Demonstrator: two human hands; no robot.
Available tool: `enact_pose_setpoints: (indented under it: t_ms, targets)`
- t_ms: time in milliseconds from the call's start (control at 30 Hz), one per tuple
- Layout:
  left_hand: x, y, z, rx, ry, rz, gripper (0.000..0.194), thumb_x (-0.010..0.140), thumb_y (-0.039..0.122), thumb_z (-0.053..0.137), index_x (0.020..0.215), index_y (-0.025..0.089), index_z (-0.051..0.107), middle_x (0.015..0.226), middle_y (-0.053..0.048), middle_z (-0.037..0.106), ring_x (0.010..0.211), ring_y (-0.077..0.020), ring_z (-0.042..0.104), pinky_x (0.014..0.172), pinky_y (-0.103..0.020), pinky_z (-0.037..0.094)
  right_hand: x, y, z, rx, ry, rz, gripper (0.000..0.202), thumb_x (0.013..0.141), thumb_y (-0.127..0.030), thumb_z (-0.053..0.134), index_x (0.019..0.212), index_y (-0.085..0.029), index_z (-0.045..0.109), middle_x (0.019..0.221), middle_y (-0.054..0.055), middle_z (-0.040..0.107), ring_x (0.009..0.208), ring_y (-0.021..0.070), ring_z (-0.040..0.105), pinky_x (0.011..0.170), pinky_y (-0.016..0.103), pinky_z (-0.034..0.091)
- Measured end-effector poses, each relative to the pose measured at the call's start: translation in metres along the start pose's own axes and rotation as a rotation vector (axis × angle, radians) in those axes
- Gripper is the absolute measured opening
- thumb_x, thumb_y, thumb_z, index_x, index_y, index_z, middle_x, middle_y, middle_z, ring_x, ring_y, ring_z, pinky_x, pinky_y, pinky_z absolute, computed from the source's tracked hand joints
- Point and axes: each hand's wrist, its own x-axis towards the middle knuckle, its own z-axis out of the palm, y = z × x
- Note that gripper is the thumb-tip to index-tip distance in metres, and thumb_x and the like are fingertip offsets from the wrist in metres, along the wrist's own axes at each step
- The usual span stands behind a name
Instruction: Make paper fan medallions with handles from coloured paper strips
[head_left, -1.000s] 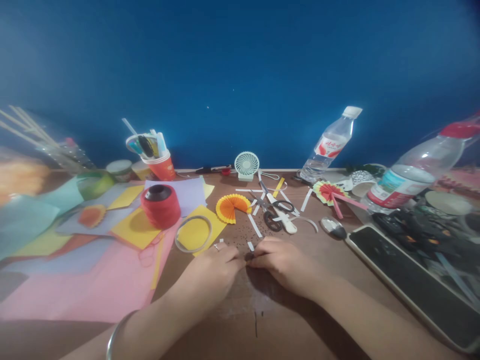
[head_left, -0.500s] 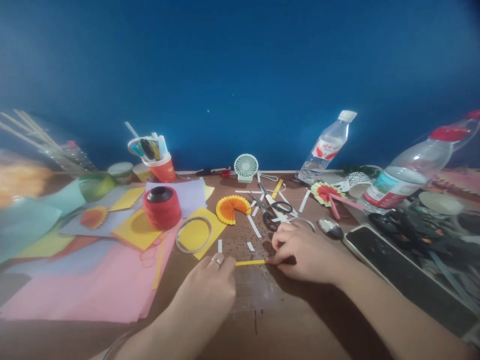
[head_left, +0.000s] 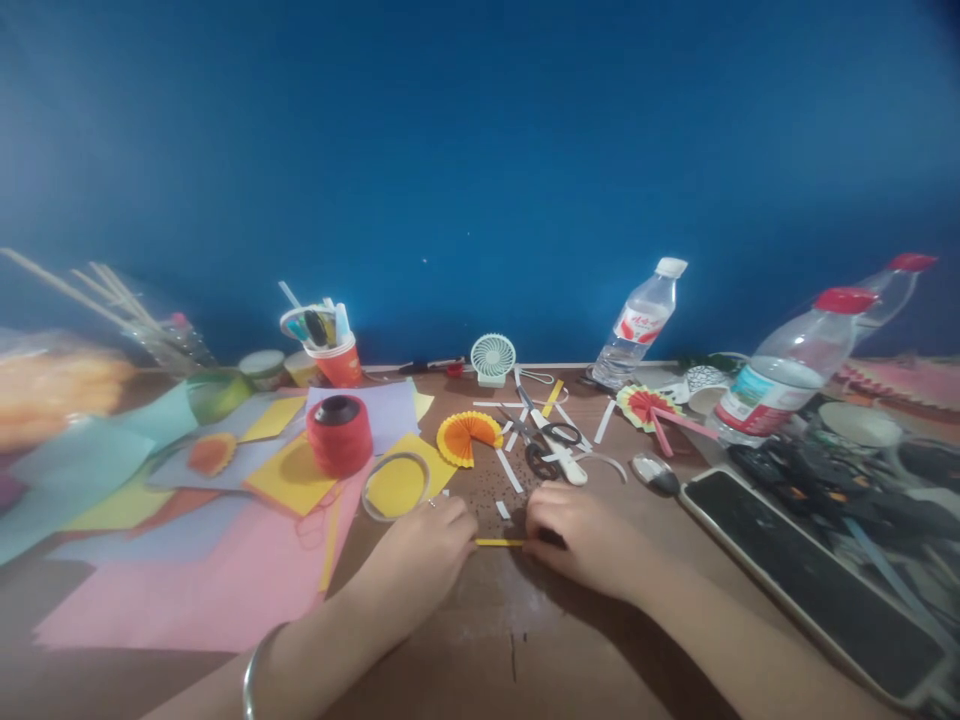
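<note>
A thin yellow paper strip (head_left: 500, 543) lies flat near the middle of the brown table (head_left: 480, 640). Its left end is under the closed fingers of my left hand (head_left: 431, 550), and its right end is at the fingertips of my right hand (head_left: 581, 535), which are pressed together. Just beyond the hands are a small white paper piece (head_left: 503, 510), black-handled scissors (head_left: 541, 460) and a white-handled tool (head_left: 570, 468). A yellow and orange pleated paper fan (head_left: 469, 438) sits behind the gap between the hands.
Coloured paper sheets (head_left: 195, 590), a red thread spool (head_left: 339, 437) and a grey ring (head_left: 395, 487) lie to the left. On the right are a phone (head_left: 810, 580), a spoon (head_left: 654, 474) and bottles (head_left: 772, 390). A small fan (head_left: 493, 358) stands by the wall.
The view has tilted up slightly. My two hands are closer together, so less of the yellow strip shows between them.
</note>
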Motion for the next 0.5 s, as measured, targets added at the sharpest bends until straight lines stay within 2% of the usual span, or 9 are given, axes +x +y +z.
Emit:
enact_pose_setpoints:
  t_ms: [133, 200, 367, 500]
  targets:
    - [0.002, -0.001, 0.004, 0.041, 0.008, 0.005, 0.022, 0.084, 0.009, 0.035, 0.076, 0.014, 0.055, 0.076, -0.005, 0.054, 0.070, -0.0184, 0.050, 0.060, -0.031, 0.040, 0.000, -0.005, 0.004, 0.055, 0.052, 0.049, 0.004, 0.077, -0.019, 0.055, 0.074, -0.017, 0.057, 0.077, 0.002, 0.057, 0.074, 0.0149, 0.050, 0.065, 0.024, 0.036]
    - [0.002, 0.001, 0.006, -0.030, 0.030, -0.052, 0.022, 0.084, 0.008, 0.034, 0.076, 0.014, 0.053, 0.076, -0.004, 0.054, 0.069, -0.0177, 0.050, 0.060, -0.030, 0.039, 0.000, -0.008, 0.004, 0.160, 0.079, 0.084, 0.005, 0.078, -0.022, 0.055, 0.080, -0.018, 0.058, 0.080, 0.002, 0.059, 0.075, 0.0150, 0.051, 0.065, 0.024, 0.037]
    - [0.000, 0.003, -0.001, -0.541, 0.060, -0.284, 0.021, 0.085, 0.015, 0.033, 0.074, 0.018, 0.050, 0.067, 0.003, 0.054, 0.060, -0.0105, 0.050, 0.054, -0.021, 0.037, 0.003, -0.011, 0.012, 0.607, 0.055, 0.230, 0.023, 0.083, -0.028, 0.048, 0.067, -0.016, 0.059, 0.061, 0.000, 0.058, 0.059, 0.0129, 0.052, 0.056, 0.022, 0.038]
    - [0.000, 0.003, -0.009, -0.783, 0.153, -0.291, 0.016, 0.083, 0.019, 0.042, 0.085, 0.020, 0.058, 0.075, 0.003, 0.062, 0.068, -0.0100, 0.055, 0.060, -0.020, 0.040, 0.005, -0.009, 0.018, 0.868, 0.045, 0.334, 0.023, 0.080, -0.032, 0.050, 0.068, -0.014, 0.059, 0.056, 0.000, 0.058, 0.051, 0.0115, 0.050, 0.050, 0.021, 0.039]
